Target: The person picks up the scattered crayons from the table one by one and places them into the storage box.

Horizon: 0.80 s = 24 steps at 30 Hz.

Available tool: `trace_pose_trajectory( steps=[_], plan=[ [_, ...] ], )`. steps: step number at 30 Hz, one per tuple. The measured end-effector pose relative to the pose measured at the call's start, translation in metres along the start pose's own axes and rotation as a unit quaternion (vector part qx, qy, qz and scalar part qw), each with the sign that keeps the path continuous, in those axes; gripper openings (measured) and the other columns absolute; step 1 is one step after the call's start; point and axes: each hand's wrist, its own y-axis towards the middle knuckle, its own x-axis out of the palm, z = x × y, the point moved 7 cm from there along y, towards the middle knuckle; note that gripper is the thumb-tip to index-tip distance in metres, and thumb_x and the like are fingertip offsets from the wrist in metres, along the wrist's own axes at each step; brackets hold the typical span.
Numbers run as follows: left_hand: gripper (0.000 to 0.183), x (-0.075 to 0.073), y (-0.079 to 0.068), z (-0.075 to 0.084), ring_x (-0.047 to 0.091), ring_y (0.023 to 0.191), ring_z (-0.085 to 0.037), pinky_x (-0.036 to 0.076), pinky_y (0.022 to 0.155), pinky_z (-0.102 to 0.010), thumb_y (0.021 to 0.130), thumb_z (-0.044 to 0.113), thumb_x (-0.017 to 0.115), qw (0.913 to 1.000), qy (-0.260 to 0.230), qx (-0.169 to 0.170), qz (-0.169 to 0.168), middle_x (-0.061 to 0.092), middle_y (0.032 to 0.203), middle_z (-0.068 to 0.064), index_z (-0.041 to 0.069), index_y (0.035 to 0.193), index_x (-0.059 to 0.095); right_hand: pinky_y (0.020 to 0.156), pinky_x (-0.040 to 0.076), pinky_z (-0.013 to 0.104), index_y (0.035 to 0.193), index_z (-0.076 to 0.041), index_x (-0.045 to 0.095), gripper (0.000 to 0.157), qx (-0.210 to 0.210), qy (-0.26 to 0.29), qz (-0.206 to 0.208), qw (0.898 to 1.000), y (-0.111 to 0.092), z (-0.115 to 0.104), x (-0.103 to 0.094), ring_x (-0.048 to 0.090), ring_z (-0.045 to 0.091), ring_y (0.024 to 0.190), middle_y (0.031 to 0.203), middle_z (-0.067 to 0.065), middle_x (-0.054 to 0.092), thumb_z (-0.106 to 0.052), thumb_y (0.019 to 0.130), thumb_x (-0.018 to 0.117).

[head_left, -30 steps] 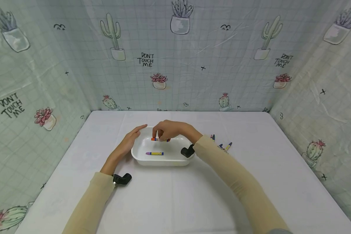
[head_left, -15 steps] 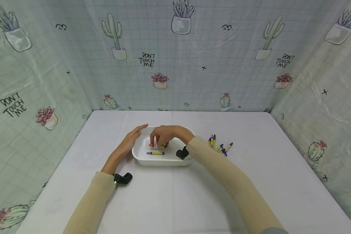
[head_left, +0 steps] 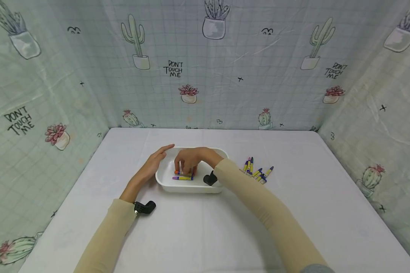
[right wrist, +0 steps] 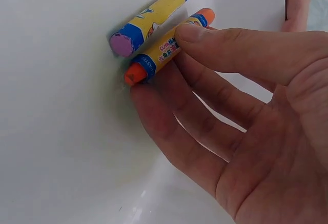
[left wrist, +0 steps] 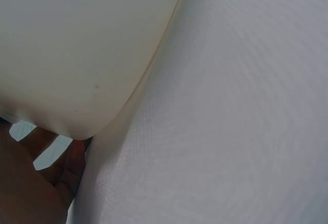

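An orange crayon [right wrist: 166,47] in a yellow and blue wrapper is pinched between the thumb and fingers of my right hand [head_left: 188,159], low inside the white tray [head_left: 188,189]. Right alongside it, nearly parallel, lies a purple crayon [right wrist: 154,16] on the tray floor; the head view shows this purple crayon [head_left: 182,178] nearer the front wall. My left hand [head_left: 152,163] rests along the tray's left end, fingers stretched toward the far corner. In the left wrist view, fingers [left wrist: 66,175] of that hand touch the tray's outer wall [left wrist: 77,55].
Several more crayons [head_left: 258,173] lie in a loose group on the white table [head_left: 198,231], right of the tray. Patterned cloth [head_left: 218,57] hangs behind the table and at both sides. A dark wrist camera [head_left: 210,178] on the right arm overlaps the tray.
My right hand has moved the orange crayon down and toward the tray's front, close beside the purple one. More of the crayon group on the right shows now. The left hand stays put.
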Motion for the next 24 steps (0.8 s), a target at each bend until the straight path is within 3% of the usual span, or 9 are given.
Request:
trace_pose_trajectory(
  steps=[10, 19, 24],
  plan=[
    [0.05, -0.001, 0.002, 0.002, 0.012, 0.161, -0.039, 0.008, 0.128, -0.064, 0.114, 0.019, 0.023, 1.0, -0.003, -0.005, -0.002, 0.023, 0.172, -0.014, 0.014, 0.162, 0.034, 0.073, 0.065, 0.037, 0.118, -0.012, 0.069, 0.032, 0.027, 0.009, -0.004, 1.0, 0.004, 0.004, 0.0, 0.07, 0.019, 0.079, 0.109, 0.009, 0.067, 0.003, 0.091, 0.065],
    [0.049, 0.001, -0.013, 0.037, 0.014, 0.16, -0.044, 0.012, 0.127, -0.067, 0.113, 0.015, 0.025, 0.9997, 0.004, -0.017, -0.016, 0.023, 0.171, -0.02, 0.007, 0.161, 0.034, 0.076, 0.065, 0.042, 0.117, -0.012, 0.07, 0.029, 0.017, 0.003, -0.001, 1.0, 0.001, 0.001, 0.002, 0.071, 0.02, 0.076, 0.107, 0.01, 0.066, 0.002, 0.092, 0.068],
    [0.049, 0.001, -0.007, 0.025, 0.013, 0.16, -0.041, 0.01, 0.128, -0.065, 0.113, 0.014, 0.025, 0.9997, 0.005, -0.02, -0.013, 0.023, 0.171, -0.018, 0.008, 0.161, 0.034, 0.076, 0.065, 0.041, 0.116, -0.013, 0.071, 0.027, 0.016, 0.013, -0.001, 1.0, 0.002, 0.002, 0.002, 0.07, 0.019, 0.076, 0.105, 0.01, 0.067, 0.001, 0.092, 0.068]
  ],
)
